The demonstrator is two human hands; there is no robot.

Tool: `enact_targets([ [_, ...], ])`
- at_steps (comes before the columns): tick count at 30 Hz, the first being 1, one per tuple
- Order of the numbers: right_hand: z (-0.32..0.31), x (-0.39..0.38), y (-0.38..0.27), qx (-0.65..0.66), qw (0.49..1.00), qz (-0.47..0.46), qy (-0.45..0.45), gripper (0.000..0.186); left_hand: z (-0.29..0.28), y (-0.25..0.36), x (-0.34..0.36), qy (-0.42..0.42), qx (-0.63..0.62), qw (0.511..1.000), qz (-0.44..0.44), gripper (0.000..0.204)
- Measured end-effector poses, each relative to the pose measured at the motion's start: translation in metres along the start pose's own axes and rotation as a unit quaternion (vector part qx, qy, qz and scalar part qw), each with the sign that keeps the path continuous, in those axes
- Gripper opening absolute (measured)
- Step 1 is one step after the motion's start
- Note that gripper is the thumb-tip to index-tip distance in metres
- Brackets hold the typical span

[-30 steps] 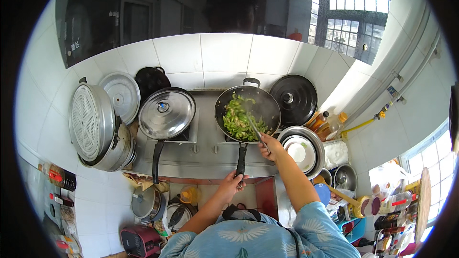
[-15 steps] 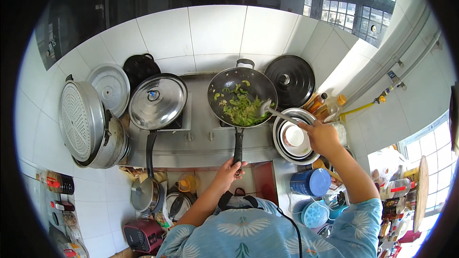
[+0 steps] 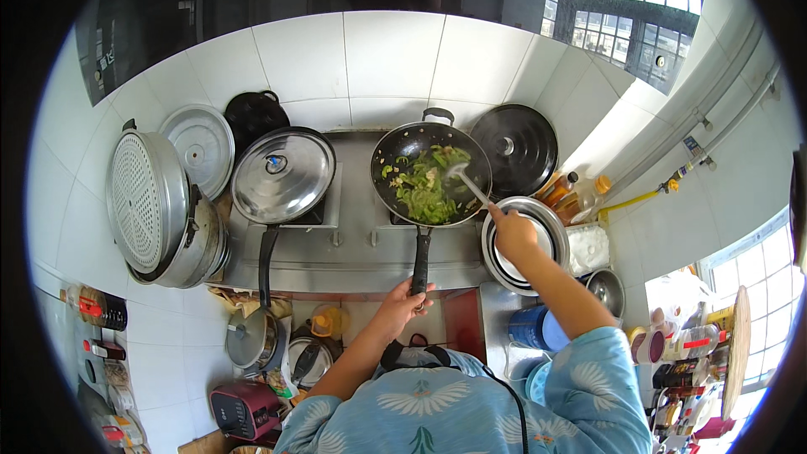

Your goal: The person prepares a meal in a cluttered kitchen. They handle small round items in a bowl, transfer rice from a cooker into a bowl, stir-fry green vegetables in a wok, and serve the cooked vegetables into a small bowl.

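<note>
A dark wok (image 3: 405, 141) sits on the right side of the stove, with chopped green vegetables (image 3: 423, 193) in it. My left hand (image 3: 405, 304) is wrapped round the end of the wok's black handle (image 3: 421, 256), close to my body. In my right hand (image 3: 513, 235) is the handle of a metal spatula (image 3: 472, 185). The spatula's head lies among the vegetables at the wok's right side, partly blurred. My right forearm passes over the nested metal bowls (image 3: 489, 248), hiding part of them.
Left of the wok stands a lidded long-handled pan (image 3: 282, 181). A large pot with a perforated steamer tray (image 3: 134, 202) is farther left. Behind the bowls are a black lid (image 3: 525, 143) and bottles (image 3: 555, 192). A blue tub (image 3: 525, 329) stands right of my body.
My right hand has moved left and slightly nearer, shifting the spatula's head up and left in the wok. The vegetables have been pushed about. My left hand keeps its hold.
</note>
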State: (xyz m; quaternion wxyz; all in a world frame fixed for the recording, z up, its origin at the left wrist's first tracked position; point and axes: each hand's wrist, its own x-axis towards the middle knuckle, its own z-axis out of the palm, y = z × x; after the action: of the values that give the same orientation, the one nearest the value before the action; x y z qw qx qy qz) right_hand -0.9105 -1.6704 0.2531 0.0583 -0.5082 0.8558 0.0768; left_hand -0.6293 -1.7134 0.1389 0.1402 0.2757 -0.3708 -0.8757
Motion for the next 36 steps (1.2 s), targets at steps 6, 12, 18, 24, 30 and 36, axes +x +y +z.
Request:
enact_targets([
  [6,0.092,0.023,-0.004,0.486,0.85,0.038,0.202,0.054,0.007,-0.003,-0.008,0.035,-0.014,0.999,0.017,0.051],
  [12,0.055,0.061,-0.069,0.828,0.527,0.156,-0.112,0.053,0.0,-0.007,-0.007,0.036,0.01,0.999,0.007,0.052],
  [18,0.079,0.029,-0.035,0.444,0.871,-0.173,0.122,0.048,-0.001,-0.006,-0.005,0.02,0.006,1.0,0.007,0.053],
  [24,-0.017,-0.025,0.044,-0.02,0.968,-0.221,0.119,0.055,0.001,-0.005,-0.004,0.014,0.0,1.0,0.009,0.052],
  [30,-0.079,-0.059,0.07,0.043,0.974,-0.191,0.117,0.049,0.002,-0.004,-0.005,0.007,-0.007,1.0,0.008,0.053],
  [36,-0.129,-0.052,0.049,-0.051,0.992,-0.114,-0.031,0.045,0.0,-0.001,-0.007,0.015,0.0,1.0,0.008,0.055],
])
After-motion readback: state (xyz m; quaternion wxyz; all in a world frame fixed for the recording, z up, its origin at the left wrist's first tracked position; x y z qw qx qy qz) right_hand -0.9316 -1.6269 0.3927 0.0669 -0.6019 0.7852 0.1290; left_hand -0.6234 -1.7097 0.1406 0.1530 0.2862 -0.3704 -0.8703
